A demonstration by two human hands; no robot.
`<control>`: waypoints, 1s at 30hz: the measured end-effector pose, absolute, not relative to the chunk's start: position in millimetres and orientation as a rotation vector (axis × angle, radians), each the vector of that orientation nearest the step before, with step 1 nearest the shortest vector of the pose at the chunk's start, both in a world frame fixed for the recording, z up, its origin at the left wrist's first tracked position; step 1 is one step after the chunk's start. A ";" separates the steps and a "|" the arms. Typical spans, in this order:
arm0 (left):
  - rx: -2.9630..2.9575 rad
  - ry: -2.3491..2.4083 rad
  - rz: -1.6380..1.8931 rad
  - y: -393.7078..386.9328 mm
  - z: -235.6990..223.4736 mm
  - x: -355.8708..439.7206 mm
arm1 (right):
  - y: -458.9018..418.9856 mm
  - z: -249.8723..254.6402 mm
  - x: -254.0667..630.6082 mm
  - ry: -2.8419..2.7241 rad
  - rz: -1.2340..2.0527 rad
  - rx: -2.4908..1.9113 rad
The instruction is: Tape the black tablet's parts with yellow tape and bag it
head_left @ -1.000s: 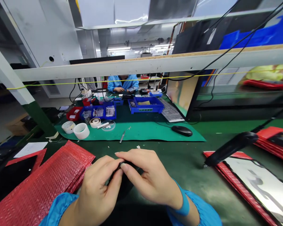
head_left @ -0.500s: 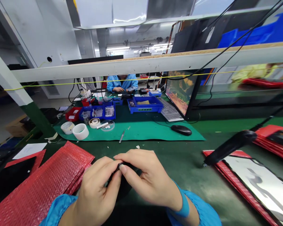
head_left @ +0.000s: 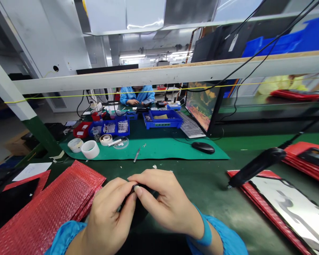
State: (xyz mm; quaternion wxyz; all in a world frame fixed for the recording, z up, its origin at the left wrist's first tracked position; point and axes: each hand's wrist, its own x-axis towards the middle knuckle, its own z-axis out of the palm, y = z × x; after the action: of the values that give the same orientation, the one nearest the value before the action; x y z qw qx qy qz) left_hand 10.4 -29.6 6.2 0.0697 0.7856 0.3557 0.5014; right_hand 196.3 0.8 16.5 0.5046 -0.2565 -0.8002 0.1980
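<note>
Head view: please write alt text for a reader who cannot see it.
The left hand and right hand pinch a black part over a bench. Red pouches lie at left; beyond, rolls and a computer mouse rest on a green mat.

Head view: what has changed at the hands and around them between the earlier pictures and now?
The monitor screen went from a pale wash to an orange-brown picture, and the person in yellow in the background shifted left. Nothing was visibly taken or let go: left hand and right hand keep their grip on a small dark piece. Tweezers and mouse stayed put.
</note>
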 end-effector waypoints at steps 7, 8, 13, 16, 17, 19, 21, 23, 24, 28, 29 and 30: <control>2.361 1.073 1.492 -29.2 7.0 10.1 | 1.6 17.0 197.6 -1.944 0.487 -0.594; 2.359 1.070 1.494 -29.3 7.3 10.1 | 1.5 17.0 197.7 -1.943 0.486 -0.593; 2.362 1.059 1.511 -30.2 8.4 11.0 | 1.0 18.3 197.2 -1.935 0.489 -0.583; 2.367 1.068 1.498 -30.6 7.5 11.0 | 1.4 19.1 197.2 -1.927 0.499 -0.590; 2.368 1.069 1.494 -30.5 7.1 10.8 | 1.5 19.1 197.4 -1.931 0.502 -0.594; 2.373 1.064 1.490 -29.8 6.3 10.6 | 1.4 18.6 198.0 -1.945 0.510 -0.605; 2.375 1.063 1.487 -28.9 5.7 10.4 | 1.0 17.8 198.6 -1.955 0.515 -0.619; 2.372 1.062 1.490 -28.2 5.1 10.2 | 0.6 17.3 198.9 -1.954 0.512 -0.625; 2.371 1.059 1.493 -28.0 4.9 10.0 | 0.5 17.3 198.9 -1.952 0.510 -0.623; 2.363 1.065 1.486 -28.1 4.3 9.1 | 1.2 16.8 199.4 -1.955 0.503 -0.621; 2.363 1.067 1.482 -28.1 4.4 9.1 | 1.4 16.4 199.7 -1.962 0.503 -0.624; 2.364 1.069 1.480 -28.1 4.5 9.1 | 1.5 15.8 200.1 -1.968 0.501 -0.628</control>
State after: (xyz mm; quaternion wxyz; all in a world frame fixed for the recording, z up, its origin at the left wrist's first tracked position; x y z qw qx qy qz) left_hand 9.1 -28.1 4.5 0.0772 0.7892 0.3567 0.4940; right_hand 200.1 1.5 15.8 0.4863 -0.2582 -0.8089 0.2060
